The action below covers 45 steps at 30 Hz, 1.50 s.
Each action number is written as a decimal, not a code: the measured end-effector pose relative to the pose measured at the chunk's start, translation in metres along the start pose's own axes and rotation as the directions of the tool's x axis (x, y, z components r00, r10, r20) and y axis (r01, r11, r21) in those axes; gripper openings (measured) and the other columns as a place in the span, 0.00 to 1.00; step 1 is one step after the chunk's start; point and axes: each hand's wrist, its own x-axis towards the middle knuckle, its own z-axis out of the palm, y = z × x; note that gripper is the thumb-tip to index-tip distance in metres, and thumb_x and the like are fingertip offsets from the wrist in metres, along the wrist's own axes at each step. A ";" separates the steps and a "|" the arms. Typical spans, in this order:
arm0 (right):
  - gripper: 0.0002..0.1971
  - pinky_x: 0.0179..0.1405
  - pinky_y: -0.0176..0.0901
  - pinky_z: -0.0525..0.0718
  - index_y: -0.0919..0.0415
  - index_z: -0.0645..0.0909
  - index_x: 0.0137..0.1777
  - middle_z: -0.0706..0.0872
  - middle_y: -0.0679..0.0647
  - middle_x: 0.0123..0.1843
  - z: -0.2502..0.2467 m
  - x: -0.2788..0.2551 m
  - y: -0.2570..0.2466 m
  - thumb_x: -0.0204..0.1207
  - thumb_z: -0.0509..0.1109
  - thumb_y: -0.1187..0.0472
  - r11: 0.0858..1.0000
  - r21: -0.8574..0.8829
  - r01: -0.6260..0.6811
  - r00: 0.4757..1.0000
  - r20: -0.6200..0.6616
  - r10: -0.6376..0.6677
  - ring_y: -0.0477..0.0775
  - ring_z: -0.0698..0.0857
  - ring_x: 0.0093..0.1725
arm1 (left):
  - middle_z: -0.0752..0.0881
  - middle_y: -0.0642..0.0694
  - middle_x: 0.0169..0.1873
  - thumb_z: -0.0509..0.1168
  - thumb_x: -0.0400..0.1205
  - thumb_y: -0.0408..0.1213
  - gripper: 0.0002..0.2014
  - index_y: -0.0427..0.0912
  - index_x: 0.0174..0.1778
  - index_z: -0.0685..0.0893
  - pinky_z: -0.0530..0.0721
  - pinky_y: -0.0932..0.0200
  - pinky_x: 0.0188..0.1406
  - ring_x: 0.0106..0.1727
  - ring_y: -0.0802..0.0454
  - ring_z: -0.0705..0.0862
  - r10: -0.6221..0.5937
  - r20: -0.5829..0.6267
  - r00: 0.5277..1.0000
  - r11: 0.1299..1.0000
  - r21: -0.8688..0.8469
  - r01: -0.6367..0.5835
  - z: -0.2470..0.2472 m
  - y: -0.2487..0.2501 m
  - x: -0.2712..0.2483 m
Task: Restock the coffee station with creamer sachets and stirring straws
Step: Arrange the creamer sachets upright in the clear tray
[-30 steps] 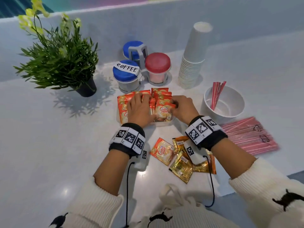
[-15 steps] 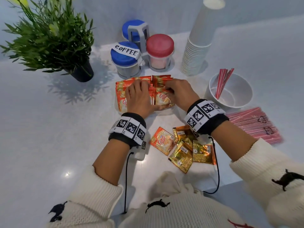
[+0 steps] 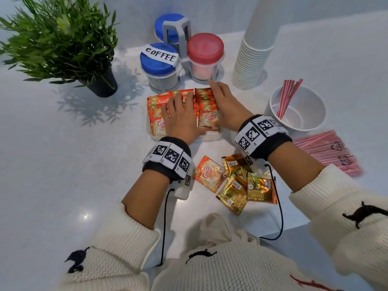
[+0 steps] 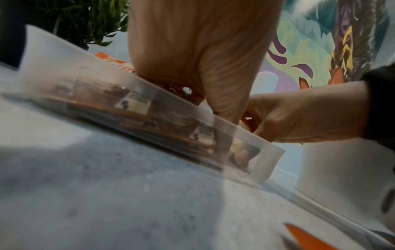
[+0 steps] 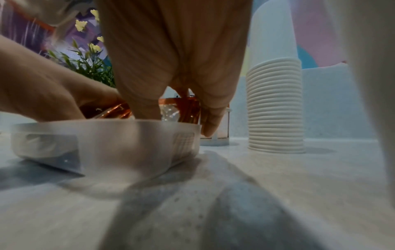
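Observation:
Orange creamer sachets stand in two rows inside a translucent tray, also seen as the tray and the tray. My left hand lies flat on the left row, fingers straight, pressing down. My right hand lies along the right row, fingers stretched to its far end, thumb at the front sachet. Several loose sachets lie on the counter between my wrists. Red stirring straws lean in a white bowl. A wrapped pack of pink straws lies right of it.
Behind the tray stand a blue-lidded jar marked COFFEE, a red-lidded jar and another blue-lidded jar in a grey rack. A tall stack of white paper cups is at the back right, a potted plant at the back left.
My right hand's fingers have stretched from the front sachets toward the far end of the right row. My left hand stays on the left row. The head camera has moved closer.

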 end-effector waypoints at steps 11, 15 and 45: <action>0.51 0.73 0.63 0.70 0.65 0.46 0.81 0.56 0.66 0.78 0.008 0.006 -0.002 0.64 0.77 0.67 0.984 -0.176 0.032 0.999 0.049 -0.023 0.68 0.64 0.74 | 0.58 0.38 0.79 0.73 0.70 0.53 0.49 0.43 0.81 0.54 0.51 0.41 0.80 0.80 0.38 0.56 -0.002 -0.016 1.000 1.000 0.002 0.002 0.002 -0.001 0.000; 0.56 0.75 0.61 0.67 0.63 0.45 0.81 0.55 0.64 0.78 0.001 0.005 -0.003 0.61 0.80 0.65 0.986 -0.169 0.001 0.995 0.096 0.015 0.66 0.62 0.75 | 0.57 0.38 0.80 0.72 0.72 0.54 0.48 0.43 0.81 0.52 0.50 0.41 0.80 0.81 0.39 0.55 0.001 -0.004 1.000 1.000 -0.007 -0.001 0.000 -0.001 -0.001; 0.11 0.35 0.41 0.70 0.73 0.80 0.41 0.81 0.64 0.37 -0.004 -0.098 -0.029 0.77 0.67 0.63 0.943 0.306 -0.129 0.988 -0.044 0.149 0.54 0.78 0.37 | 0.85 0.45 0.41 0.68 0.79 0.36 0.03 0.41 0.45 0.83 0.82 0.62 0.42 0.42 0.51 0.84 -0.054 0.284 0.957 0.439 -0.854 0.278 -0.022 0.003 -0.079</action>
